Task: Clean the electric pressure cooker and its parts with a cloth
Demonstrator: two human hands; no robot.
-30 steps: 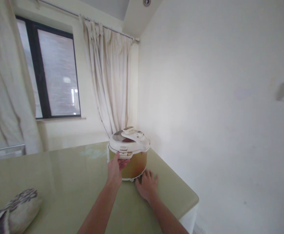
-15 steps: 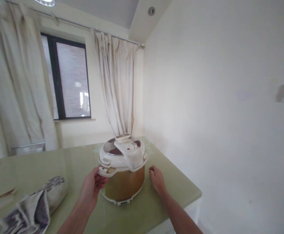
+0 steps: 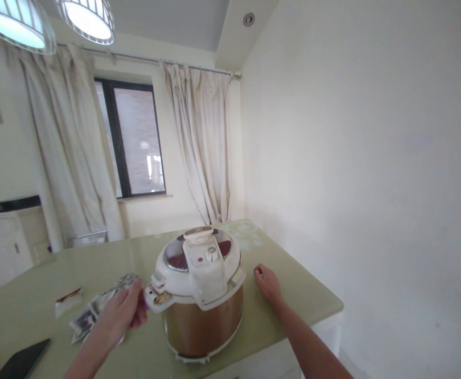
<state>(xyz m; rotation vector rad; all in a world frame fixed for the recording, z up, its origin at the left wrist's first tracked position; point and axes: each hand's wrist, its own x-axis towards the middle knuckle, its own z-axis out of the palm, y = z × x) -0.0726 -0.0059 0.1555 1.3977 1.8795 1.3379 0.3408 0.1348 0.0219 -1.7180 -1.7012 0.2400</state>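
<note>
An electric pressure cooker (image 3: 202,326) with a brown-gold body stands upright near the table's front edge. Its white lid (image 3: 175,281) is on, with a knob and a handle on top. At the lid's left side handle, my left hand (image 3: 129,305) has its fingers closed against the outer end; the fingertips are partly hidden. To the right of the cooker, apart from it, my right hand (image 3: 267,283) rests on the table with its fingers curled in and nothing visible in them.
The green-topped table (image 3: 293,305) ends at a rounded corner by the right wall. Behind my left hand lies a patterned cloth (image 3: 91,316). A small pale packet (image 3: 69,302) and a dark flat object (image 3: 25,360) are further left.
The cooker sits nearer to me and is turned, its lid's control part facing me more. My left hand has moved with its side handle. The view has swung left, showing lamps and a cabinet.
</note>
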